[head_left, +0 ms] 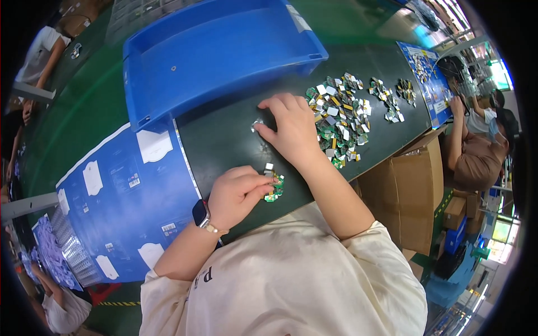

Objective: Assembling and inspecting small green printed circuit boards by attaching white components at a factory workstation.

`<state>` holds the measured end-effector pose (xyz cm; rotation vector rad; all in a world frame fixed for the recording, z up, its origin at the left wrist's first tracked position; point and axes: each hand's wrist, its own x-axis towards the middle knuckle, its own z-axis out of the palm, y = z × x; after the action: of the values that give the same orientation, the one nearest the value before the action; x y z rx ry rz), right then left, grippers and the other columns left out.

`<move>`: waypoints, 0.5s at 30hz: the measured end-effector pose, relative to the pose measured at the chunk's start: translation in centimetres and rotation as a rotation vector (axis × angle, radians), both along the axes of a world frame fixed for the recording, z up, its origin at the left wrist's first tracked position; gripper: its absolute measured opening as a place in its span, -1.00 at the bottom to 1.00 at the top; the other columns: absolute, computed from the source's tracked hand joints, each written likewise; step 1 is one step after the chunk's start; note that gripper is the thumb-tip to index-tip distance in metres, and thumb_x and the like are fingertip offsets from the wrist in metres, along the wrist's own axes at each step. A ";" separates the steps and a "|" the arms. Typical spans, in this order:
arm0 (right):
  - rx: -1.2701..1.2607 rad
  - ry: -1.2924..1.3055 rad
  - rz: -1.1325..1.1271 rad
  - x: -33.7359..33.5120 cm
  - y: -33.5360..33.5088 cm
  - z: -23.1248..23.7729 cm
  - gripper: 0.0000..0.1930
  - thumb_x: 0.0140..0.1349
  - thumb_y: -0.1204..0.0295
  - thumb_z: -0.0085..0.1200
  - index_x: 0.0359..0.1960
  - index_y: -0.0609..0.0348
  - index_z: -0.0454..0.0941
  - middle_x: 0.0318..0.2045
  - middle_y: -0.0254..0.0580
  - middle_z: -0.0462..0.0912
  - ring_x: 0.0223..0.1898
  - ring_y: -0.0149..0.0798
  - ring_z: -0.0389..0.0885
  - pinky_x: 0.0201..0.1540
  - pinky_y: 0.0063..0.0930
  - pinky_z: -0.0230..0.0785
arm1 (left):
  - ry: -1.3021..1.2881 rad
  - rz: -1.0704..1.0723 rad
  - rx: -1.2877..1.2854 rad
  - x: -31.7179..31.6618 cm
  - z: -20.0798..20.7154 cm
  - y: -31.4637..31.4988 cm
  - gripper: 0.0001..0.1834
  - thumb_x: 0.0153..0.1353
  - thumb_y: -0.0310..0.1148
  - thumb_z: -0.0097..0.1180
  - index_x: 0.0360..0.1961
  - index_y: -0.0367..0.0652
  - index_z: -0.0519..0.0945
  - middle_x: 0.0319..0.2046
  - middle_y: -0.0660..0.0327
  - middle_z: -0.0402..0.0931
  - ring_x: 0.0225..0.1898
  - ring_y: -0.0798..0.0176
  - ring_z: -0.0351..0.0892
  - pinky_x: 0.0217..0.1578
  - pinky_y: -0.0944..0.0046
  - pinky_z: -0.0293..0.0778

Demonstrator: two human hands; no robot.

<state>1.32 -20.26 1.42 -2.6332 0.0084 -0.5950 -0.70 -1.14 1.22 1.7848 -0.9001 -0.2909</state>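
Note:
My left hand, with a dark watch on its wrist, is closed at the fingertips on a small green circuit board at the edge of a little heap of green boards. A small piece with a white face lies just beyond those fingertips. Farther up the dark table, my right hand has its thumb and index finger apart. Beside its thumb tip is a small shiny piece, too small to name. To the right of my right hand spreads a large pile of small circuit boards with white, gold and green faces.
A blue plastic bin stands beyond my hands. On the left lies a blue printed sheet with white label shapes. Smaller piles of parts lie to the right. A cardboard box stands beside the table; a person sits at far right.

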 end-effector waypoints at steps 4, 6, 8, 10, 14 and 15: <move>0.063 -0.027 0.043 -0.9 -1.9 2.1 -0.59 -0.12 0.27 0.38 -0.19 0.05 0.57 -0.25 -0.18 0.58 -0.18 -0.05 0.52 -0.10 -0.26 0.36 | -0.078 0.051 0.124 -0.6 0.2 0.0 -0.83 0.07 -0.39 0.25 -0.27 -0.06 0.68 -0.51 0.24 0.51 -0.44 0.13 0.51 -0.35 0.18 0.42; -0.076 0.030 -0.064 -1.8 -4.7 2.4 -0.75 -0.05 0.31 0.33 -0.30 0.02 0.65 -0.30 -0.27 0.61 -0.21 -0.09 0.54 -0.15 -0.26 0.36 | -0.073 0.099 0.149 -0.4 0.0 0.1 -0.83 0.06 -0.38 0.25 -0.27 -0.03 0.68 -0.48 0.26 0.52 -0.39 0.14 0.52 -0.29 0.19 0.42; -0.158 0.072 -0.100 -2.6 -7.2 2.4 -0.81 -0.04 0.34 0.31 -0.34 -0.02 0.67 -0.31 -0.30 0.62 -0.22 -0.12 0.55 -0.16 -0.28 0.36 | -0.224 0.112 0.168 0.1 0.0 0.0 -0.83 0.04 -0.33 0.27 -0.29 0.00 0.69 -0.39 0.30 0.54 -0.30 0.17 0.51 -0.24 0.18 0.41; -0.221 0.066 -0.073 -3.3 -8.0 2.6 -0.82 -0.04 0.35 0.31 -0.34 -0.03 0.67 -0.32 -0.31 0.61 -0.23 -0.13 0.55 -0.17 -0.28 0.37 | -0.222 0.081 0.220 -0.2 0.4 -0.3 -0.80 0.01 -0.29 0.30 -0.29 0.00 0.68 -0.34 0.31 0.54 -0.25 0.16 0.51 -0.22 0.17 0.40; -0.328 0.009 -0.051 -3.9 -8.2 2.8 -0.85 -0.05 0.39 0.30 -0.39 0.01 0.67 -0.39 -0.34 0.61 -0.27 -0.16 0.55 -0.22 -0.29 0.38 | -0.310 0.056 0.216 0.0 1.4 -0.5 -0.77 -0.07 -0.34 0.33 -0.32 -0.09 0.67 -0.23 0.23 0.56 -0.17 0.11 0.50 -0.16 0.19 0.40; -0.328 0.007 -0.048 -4.1 -8.4 3.0 -0.85 -0.05 0.39 0.30 -0.39 0.01 0.67 -0.39 -0.34 0.61 -0.27 -0.16 0.55 -0.22 -0.29 0.38 | -0.312 0.060 0.216 0.1 1.4 -0.4 -0.77 -0.07 -0.34 0.33 -0.32 -0.09 0.67 -0.23 0.23 0.56 -0.17 0.11 0.50 -0.16 0.19 0.40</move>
<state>-2.74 -28.71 4.38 -2.9593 -0.0259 -0.6512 -0.63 -1.59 2.59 2.0914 -1.0625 -0.0725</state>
